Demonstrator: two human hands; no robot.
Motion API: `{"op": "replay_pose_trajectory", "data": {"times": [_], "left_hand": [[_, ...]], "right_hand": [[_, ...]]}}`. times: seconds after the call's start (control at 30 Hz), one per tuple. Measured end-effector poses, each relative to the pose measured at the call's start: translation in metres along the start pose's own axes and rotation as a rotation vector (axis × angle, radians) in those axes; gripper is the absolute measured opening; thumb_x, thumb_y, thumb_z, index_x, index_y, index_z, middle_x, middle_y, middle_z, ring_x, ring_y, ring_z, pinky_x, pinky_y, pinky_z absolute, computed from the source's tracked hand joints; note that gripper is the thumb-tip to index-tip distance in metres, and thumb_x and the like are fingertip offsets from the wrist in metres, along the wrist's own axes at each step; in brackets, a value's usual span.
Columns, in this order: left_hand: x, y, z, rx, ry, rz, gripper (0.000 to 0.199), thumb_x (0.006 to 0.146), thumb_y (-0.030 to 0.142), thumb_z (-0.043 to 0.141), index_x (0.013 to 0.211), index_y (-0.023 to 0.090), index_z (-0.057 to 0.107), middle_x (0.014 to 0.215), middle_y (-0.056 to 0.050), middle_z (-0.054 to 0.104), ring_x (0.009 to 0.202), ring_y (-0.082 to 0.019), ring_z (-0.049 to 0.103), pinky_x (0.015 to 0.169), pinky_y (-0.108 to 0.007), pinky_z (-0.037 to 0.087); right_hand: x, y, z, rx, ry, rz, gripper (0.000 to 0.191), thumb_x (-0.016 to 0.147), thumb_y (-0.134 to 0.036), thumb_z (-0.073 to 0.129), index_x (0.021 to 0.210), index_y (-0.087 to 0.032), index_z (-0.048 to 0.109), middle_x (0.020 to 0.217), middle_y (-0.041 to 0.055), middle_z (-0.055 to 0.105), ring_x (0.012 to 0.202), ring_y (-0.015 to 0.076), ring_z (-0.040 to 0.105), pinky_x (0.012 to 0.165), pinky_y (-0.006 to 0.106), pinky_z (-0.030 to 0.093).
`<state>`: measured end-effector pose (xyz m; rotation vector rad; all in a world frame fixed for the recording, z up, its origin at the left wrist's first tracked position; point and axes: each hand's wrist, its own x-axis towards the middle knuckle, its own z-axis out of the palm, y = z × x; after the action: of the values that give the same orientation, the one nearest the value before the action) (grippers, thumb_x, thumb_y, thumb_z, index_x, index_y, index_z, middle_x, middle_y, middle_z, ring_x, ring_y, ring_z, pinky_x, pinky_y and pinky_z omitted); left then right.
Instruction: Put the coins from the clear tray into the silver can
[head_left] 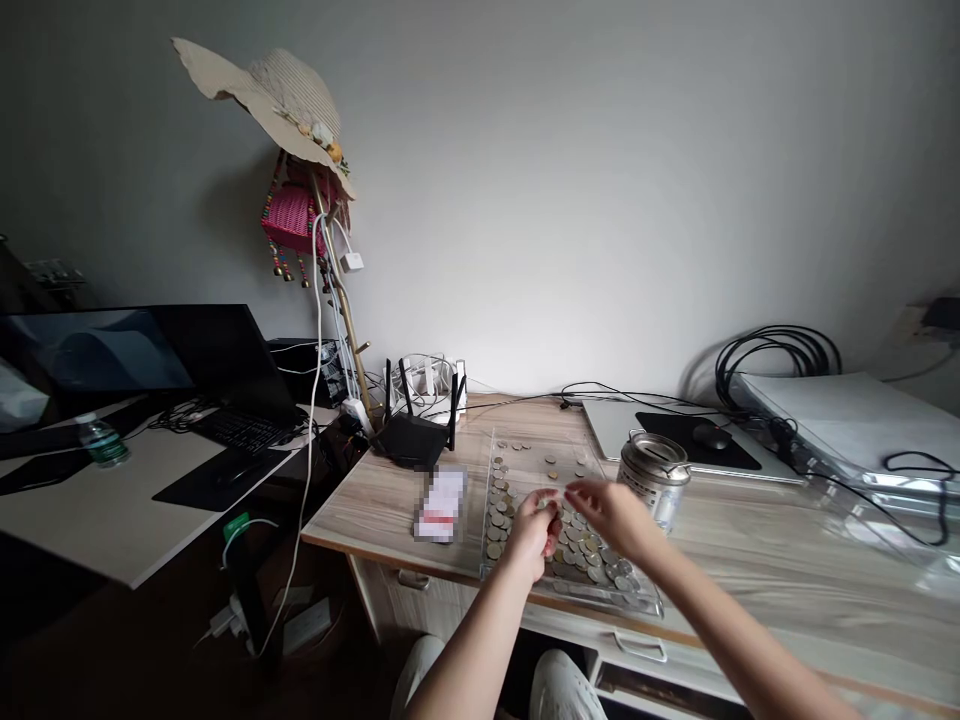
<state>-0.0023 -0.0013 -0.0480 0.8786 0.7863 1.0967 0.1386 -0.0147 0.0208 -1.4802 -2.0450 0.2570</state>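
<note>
Many coins point(585, 548) lie spread over a clear plastic tray point(568, 592) on the wooden desk. Above its middle, my left hand point(534, 530) is closed, its fingers curled; whatever they hold is hidden. My right hand point(611, 508) meets it from the right, thumb and fingers pinched close to the left fingertips. Anything between the right fingertips is too small to make out. Just beyond my right wrist stands a round metal tin point(654, 468) with a lid and a wire clasp.
Left of the tray lies a blurred phone point(441, 505), with a black router point(412, 438) behind it. A mouse point(711, 436) rests on a black pad at right. Cables point(776, 350) coil over a white box. A white cord point(313, 400) hangs by the desk's left side.
</note>
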Motion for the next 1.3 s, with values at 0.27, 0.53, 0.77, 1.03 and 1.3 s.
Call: {"op": "replay_pose_trajectory", "data": {"times": [0.27,0.53,0.77,1.03,1.3], "left_hand": [[0.000,0.000,0.002,-0.023,0.050,-0.018,0.043,0.071,0.051,0.049,0.097,0.017,0.051,0.049,0.006,0.041,0.032,-0.002,0.027,0.034,-0.016,0.014],[0.003,0.002,-0.002,-0.318,0.057,-0.165,0.042,0.082,0.043,0.034,0.108,0.010,0.042,0.082,-0.013,0.061,0.070,-0.017,0.062,0.065,-0.028,0.046],[0.003,0.002,-0.002,-0.321,0.030,-0.177,0.048,0.082,0.046,0.033,0.115,0.012,0.038,0.095,-0.016,0.060,0.082,-0.020,0.061,0.073,-0.033,0.045],[0.007,0.000,-0.002,-0.392,0.129,-0.138,0.049,0.079,0.052,0.036,0.115,0.018,0.038,0.087,-0.008,0.060,0.075,-0.016,0.060,0.065,-0.027,0.045],[0.000,0.008,0.001,-0.397,0.028,-0.132,0.074,0.071,0.069,0.029,0.126,0.020,0.031,0.085,-0.006,0.059,0.072,-0.016,0.058,0.059,-0.025,0.043]], "right_hand": [[0.000,0.003,0.040,0.394,-0.041,0.041,0.031,0.073,-0.040,0.047,0.079,-0.017,0.066,0.069,0.0040,0.066,0.065,0.0169,0.061,0.062,0.026,0.046],[0.030,0.050,-0.082,-0.295,0.405,0.304,0.026,0.065,-0.041,0.053,0.077,-0.024,0.069,0.074,0.0055,0.067,0.064,0.0214,0.059,0.046,0.026,0.038],[0.043,0.075,-0.092,-0.533,0.182,0.317,0.021,0.063,-0.028,0.052,0.073,-0.023,0.070,0.072,0.0076,0.066,0.069,0.0254,0.058,0.052,0.032,0.041],[0.000,0.000,-0.007,-0.323,0.169,-0.230,0.030,0.080,-0.030,0.041,0.099,-0.023,0.062,0.101,0.0051,0.062,0.087,0.0173,0.056,0.070,0.028,0.047],[-0.018,-0.016,0.051,-0.287,-0.019,-0.308,0.025,0.082,-0.022,0.038,0.079,-0.022,0.062,0.083,0.0040,0.064,0.080,0.0163,0.055,0.067,0.026,0.043]]}}
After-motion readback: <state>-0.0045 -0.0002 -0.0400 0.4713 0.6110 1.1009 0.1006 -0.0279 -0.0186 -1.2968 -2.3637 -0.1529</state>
